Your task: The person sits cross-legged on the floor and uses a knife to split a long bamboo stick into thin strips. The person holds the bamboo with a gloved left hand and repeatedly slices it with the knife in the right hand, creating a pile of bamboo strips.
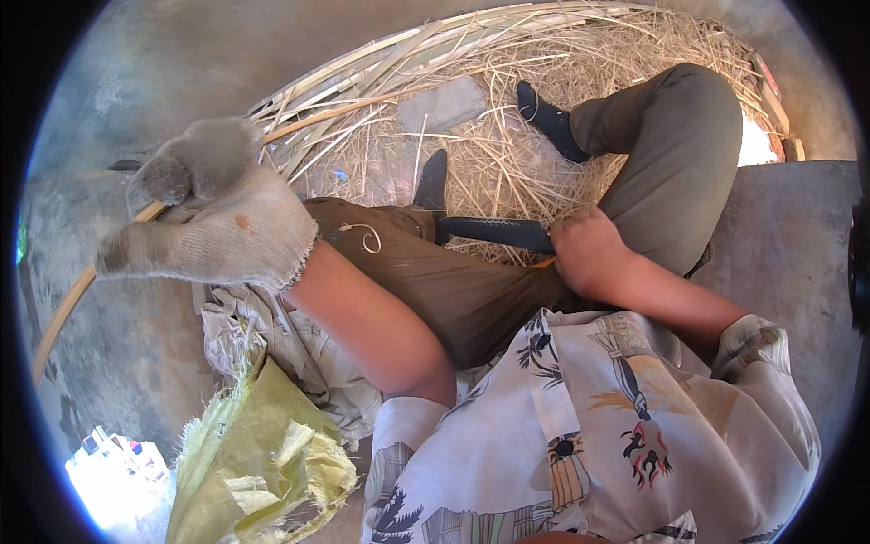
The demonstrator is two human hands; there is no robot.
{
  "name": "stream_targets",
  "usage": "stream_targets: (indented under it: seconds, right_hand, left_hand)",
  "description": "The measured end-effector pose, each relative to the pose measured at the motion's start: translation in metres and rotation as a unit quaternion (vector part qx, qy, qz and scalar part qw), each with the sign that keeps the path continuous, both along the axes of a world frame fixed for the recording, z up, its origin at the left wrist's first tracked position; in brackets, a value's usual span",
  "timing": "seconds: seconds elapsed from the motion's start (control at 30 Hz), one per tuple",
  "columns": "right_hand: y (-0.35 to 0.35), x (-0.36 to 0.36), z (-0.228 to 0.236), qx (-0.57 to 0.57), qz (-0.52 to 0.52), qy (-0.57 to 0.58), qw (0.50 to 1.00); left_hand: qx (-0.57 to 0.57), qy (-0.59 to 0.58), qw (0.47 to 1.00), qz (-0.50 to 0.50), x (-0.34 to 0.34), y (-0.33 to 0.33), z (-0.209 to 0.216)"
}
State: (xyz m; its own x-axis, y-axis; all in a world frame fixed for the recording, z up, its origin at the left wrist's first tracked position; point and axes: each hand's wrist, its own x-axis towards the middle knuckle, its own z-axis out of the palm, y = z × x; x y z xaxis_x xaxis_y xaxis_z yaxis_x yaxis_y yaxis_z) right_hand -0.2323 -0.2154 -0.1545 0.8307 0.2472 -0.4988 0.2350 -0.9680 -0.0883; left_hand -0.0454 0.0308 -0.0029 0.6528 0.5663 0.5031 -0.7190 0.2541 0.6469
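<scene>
My left hand (222,213), in a dusty knitted glove, is raised at the left with its fingers curled around a long bamboo strip (65,313). The strip runs from the lower left up through the glove toward the pile of strips. My bare right hand (587,249) is closed at the near end of a knife with a broad dark blade (498,232). Over my lap the blade points left, apart from the strip. My fingers hide most of the knife's handle. A thin pale curl of shaving (370,238) lies on my trouser leg.
Bamboo strips (362,68) and straw-like shavings (616,54) cover the floor ahead. A flat grey stone block (442,104) lies between them and my feet in dark socks (548,120). At the lower left sit a frayed yellow-green woven sack (258,453) and crumpled pale cloth (308,349).
</scene>
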Motion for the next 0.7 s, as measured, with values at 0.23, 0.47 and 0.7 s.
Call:
stream_targets:
  seconds: [0.23, 0.47, 0.7]
  right_hand:
    - [-0.016, 0.034, 0.021, -0.051, 0.039, 0.153, 0.986]
    - [-0.014, 0.043, 0.022, 0.035, -0.095, 0.096, 0.990]
    - [-0.024, 0.041, 0.015, 0.150, -0.269, -0.028, 0.951]
  left_hand:
    - [0.199, 0.021, 0.970, 0.140, -0.001, -0.015, -0.001]
    - [0.106, 0.148, 0.979, 0.089, 0.008, -0.005, -0.031]
    - [0.254, 0.050, 0.966, 0.020, -0.027, -0.014, 0.041]
